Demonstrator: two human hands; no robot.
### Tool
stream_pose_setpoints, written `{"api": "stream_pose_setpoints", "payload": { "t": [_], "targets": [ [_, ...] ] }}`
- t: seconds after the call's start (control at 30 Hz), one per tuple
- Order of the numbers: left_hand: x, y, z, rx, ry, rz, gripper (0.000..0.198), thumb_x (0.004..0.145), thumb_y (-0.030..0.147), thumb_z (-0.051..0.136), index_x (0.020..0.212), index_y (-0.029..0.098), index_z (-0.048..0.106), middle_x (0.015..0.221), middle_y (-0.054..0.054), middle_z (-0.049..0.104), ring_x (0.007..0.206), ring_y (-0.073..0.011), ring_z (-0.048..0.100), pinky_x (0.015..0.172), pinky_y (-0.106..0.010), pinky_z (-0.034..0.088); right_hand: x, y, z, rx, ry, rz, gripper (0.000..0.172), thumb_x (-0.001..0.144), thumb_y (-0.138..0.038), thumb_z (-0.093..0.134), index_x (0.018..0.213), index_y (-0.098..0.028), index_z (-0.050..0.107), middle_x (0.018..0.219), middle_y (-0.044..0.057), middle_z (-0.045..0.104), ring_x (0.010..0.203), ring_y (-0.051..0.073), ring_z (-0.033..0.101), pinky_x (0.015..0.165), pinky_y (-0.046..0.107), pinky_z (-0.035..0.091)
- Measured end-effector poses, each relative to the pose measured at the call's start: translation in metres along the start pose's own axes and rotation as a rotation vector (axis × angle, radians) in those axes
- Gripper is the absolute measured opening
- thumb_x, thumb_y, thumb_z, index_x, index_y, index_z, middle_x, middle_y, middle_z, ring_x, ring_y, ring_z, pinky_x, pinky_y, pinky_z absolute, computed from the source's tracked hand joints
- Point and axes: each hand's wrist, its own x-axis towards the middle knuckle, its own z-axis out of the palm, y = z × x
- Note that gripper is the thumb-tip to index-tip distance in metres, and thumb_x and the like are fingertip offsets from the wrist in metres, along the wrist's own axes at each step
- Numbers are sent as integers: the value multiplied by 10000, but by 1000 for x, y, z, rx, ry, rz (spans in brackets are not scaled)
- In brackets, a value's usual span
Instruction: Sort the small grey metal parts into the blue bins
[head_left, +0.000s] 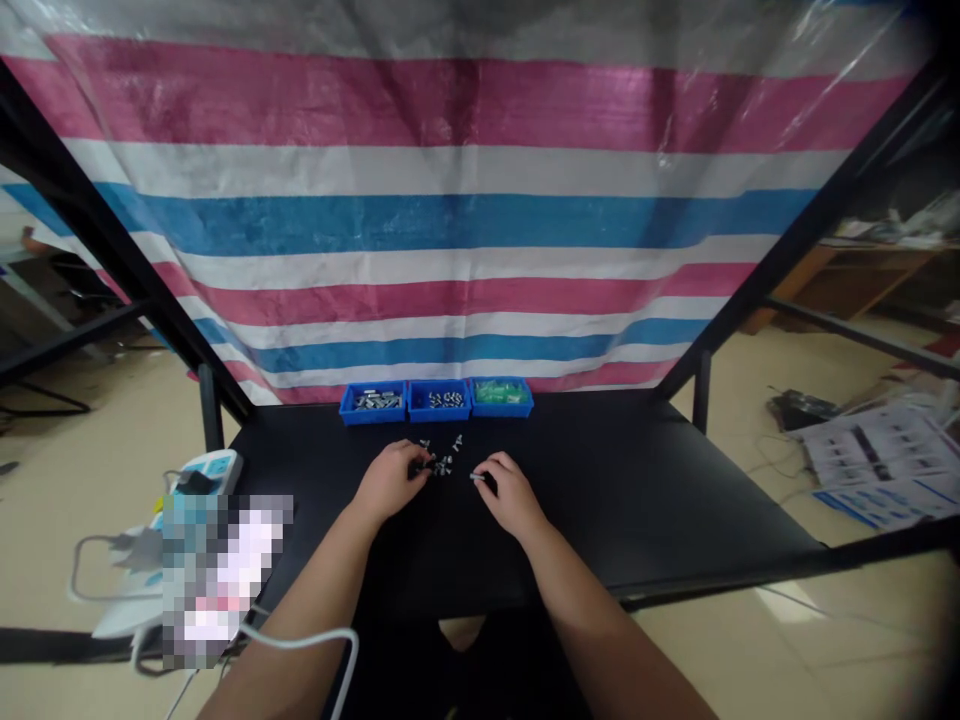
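Both my hands rest on a black table (637,500). My left hand (391,480) is curled, its fingertips pinched on a small dark part at the edge of a scatter of small metal parts (444,455). My right hand (508,492) is closed in a pinch on a short silver pin (477,477) that points left. The loose parts lie between and just beyond the two hands.
Three small blue bins stand in a row at the table's far edge: the left bin (373,402) and middle bin (439,400) hold metal parts, the right bin (501,394) holds green pieces. A striped tarp hangs behind. A white device with cable (187,500) sits at the left edge.
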Motion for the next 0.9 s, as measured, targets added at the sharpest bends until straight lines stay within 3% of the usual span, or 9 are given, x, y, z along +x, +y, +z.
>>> {"api": "stream_pose_setpoints", "payload": {
  "t": [0.13, 0.33, 0.5, 0.63, 0.77, 0.9],
  "targets": [
    [-28, -4, 3, 88, -7, -109, 183, 818, 189, 643, 988, 204, 709, 959, -64, 670, 926, -222, 647, 847, -329, 511, -1, 3, -1, 54, 8, 15, 135, 907, -195, 566, 989, -244, 662, 1003, 50, 619, 915, 199, 614, 842, 335, 509],
    [-41, 0, 17, 135, -25, -179, 193, 888, 151, 548, 955, 188, 725, 980, -88, 690, 914, -226, 656, 872, -347, 505, -1, 1, -3, 155, 12, 34, 104, 906, -254, 576, 966, -229, 657, 911, 39, 645, 793, 178, 608, 747, 304, 495],
    [-54, 4, 26, -59, 93, -150, 185, 931, 319, 560, 949, 214, 712, 928, -65, 708, 844, -213, 655, 796, -331, 504, -4, 4, -6, 319, 46, 161, 147, 942, -368, 555, 985, -232, 594, 763, 6, 643, 622, 158, 568, 598, 274, 446],
    [-58, -6, 28, -334, 155, -249, 317, 916, 484, 578, 919, 195, 708, 839, -46, 707, 742, -183, 638, 689, -281, 489, -5, 2, -9, 322, 30, 166, 211, 957, -417, 536, 908, -231, 624, 711, 7, 622, 626, 167, 573, 609, 281, 440],
    [-53, -16, 32, -580, 244, -348, 373, 870, 528, 637, 918, 162, 694, 791, -42, 691, 707, -159, 622, 676, -256, 489, -4, -3, -9, 278, 19, 154, 218, 943, -407, 563, 884, -226, 670, 727, 19, 624, 647, 171, 572, 614, 282, 439],
    [-47, -20, 36, -670, 324, -431, 392, 830, 523, 686, 959, 152, 698, 782, -37, 686, 690, -150, 616, 669, -252, 492, -2, -8, -6, 230, -5, 147, 198, 930, -379, 569, 880, -224, 681, 711, 19, 622, 622, 167, 557, 568, 273, 418]
  ]
}}
